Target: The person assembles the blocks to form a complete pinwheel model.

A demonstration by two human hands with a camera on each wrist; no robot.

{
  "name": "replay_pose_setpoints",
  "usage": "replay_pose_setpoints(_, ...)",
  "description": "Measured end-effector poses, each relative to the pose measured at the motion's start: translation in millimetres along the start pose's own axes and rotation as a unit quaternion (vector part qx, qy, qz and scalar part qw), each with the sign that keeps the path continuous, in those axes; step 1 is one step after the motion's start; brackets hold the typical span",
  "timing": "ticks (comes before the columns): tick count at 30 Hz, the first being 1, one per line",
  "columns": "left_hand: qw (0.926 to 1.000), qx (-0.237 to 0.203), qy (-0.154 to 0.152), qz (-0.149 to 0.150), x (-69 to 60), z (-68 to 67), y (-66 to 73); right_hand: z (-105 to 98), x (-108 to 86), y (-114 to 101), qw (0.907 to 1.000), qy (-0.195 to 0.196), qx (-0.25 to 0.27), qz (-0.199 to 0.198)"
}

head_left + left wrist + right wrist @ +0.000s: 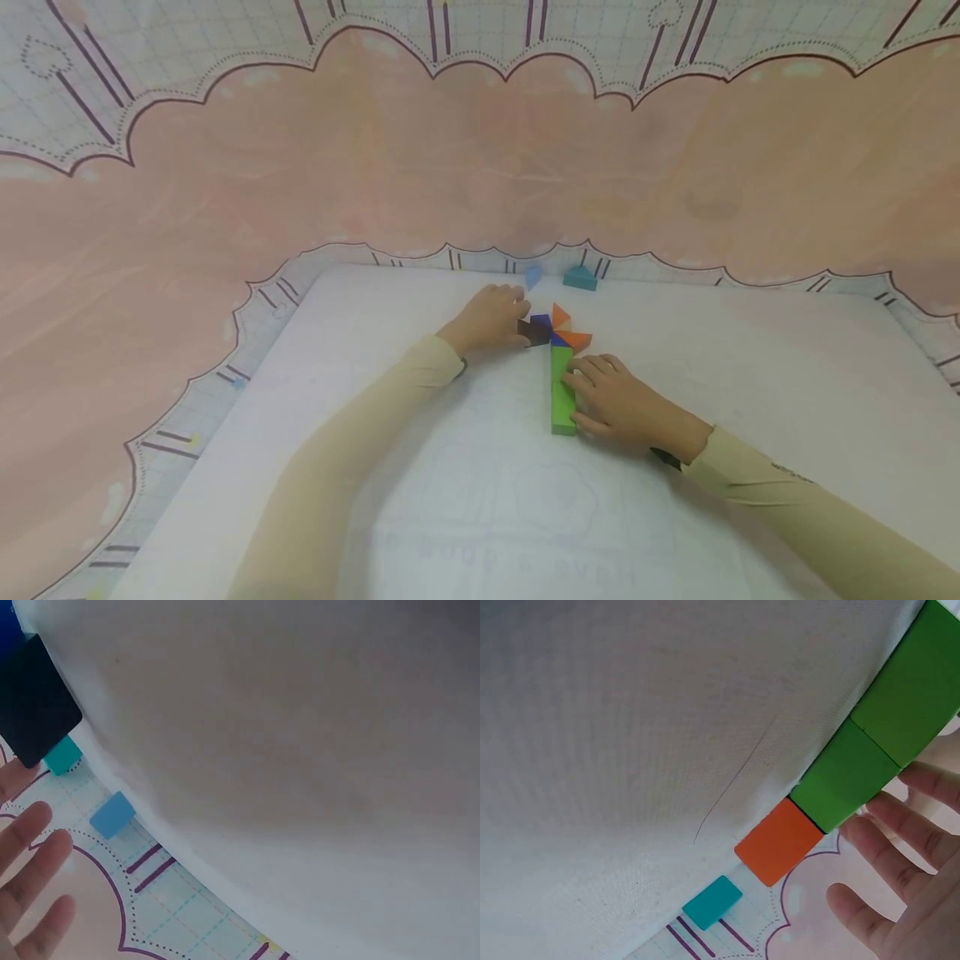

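Note:
My left hand [491, 317] holds a black block [535, 333] between its index finger and thumb; the other fingers [46, 859] are spread. In the left wrist view the thumb is hidden. The black block lies at the left of a cluster with dark blue blocks [540, 320] and orange triangular blocks [576, 340]. Below the cluster, two green blocks [562, 392] stand end to end as a bar. Against the bar's right side rests my right hand [618, 400], its fingers [889, 855] extended and touching the green blocks.
Behind the cluster, near the far edge of the white board [420, 292], lie a teal block [580, 278] and a light blue block [533, 277]. A patterned cloth [450, 167] in pink and pale blue surrounds the board. Faint printing shows through the board's near part.

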State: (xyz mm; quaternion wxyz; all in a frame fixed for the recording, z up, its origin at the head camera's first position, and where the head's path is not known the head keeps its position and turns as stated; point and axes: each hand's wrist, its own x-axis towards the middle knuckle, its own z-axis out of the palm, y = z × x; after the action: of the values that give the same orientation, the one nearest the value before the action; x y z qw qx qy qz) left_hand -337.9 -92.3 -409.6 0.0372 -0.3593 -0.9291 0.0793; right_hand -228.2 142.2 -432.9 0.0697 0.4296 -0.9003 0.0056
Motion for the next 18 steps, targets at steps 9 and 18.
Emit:
replay_pose_setpoints(9,0.9999,-0.012,0.004,-0.003,3.3,2.7,-1.9,0,0.1,0,1.0,0.002,0.005,0.001)
replay_pose_setpoints(18,0.9993,-0.029,-0.021,0.004,12.2,5.7,-2.2,1,0.6,0,1.0,0.0,0.004,0.001)
